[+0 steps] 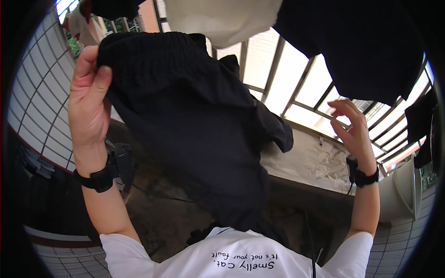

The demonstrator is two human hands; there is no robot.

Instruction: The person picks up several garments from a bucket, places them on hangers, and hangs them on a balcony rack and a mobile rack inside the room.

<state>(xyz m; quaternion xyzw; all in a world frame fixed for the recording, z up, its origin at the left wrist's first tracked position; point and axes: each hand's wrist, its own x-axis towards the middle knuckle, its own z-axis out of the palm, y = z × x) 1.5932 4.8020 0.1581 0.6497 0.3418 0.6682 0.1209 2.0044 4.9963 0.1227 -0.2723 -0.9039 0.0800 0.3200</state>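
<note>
My left hand (92, 93) grips the elastic waistband of a pair of black cloth shorts or trousers (194, 128) at its left corner, thumb in front. The dark garment hangs down before me towards my white shirt, its free leg part spreading to the right. My right hand (349, 125) is raised at the right, apart from the garment, with its fingers spread and curved and nothing in them. Above it hangs another dark garment (358, 45), and a cream cloth (222, 21) hangs at the top middle. Each wrist wears a black strap with a device.
Metal window bars (273, 66) run behind the hanging clothes, above a stained ledge (306, 156). A pale bucket-like container (399, 191) stands at the right. White tiled wall (41, 93) lies at the left. A black cable (167, 197) crosses behind the garment.
</note>
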